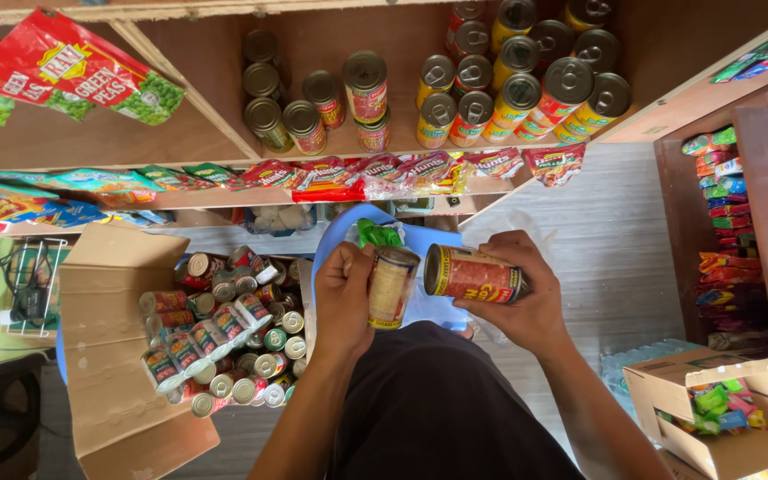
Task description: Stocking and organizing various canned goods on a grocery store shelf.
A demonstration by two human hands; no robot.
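Note:
My left hand (341, 298) grips a tin can with a pale yellowish label (391, 286), held upright in front of my lap. My right hand (519, 293) holds a second can with a red label (475, 274), tipped on its side with its metal end facing the first can. The two cans almost touch. Both hands hover over a light blue plastic stool (420, 242) with a green packet (377, 234) on it.
An open cardboard box (108, 356) at the left brims with several cans (224, 329). Wooden shelves above carry stacked cans (508, 84), hanging red sachets (384, 173) and green pea packets (73, 71). A snack rack (726, 231) stands right; another open box (722, 418) sits lower right.

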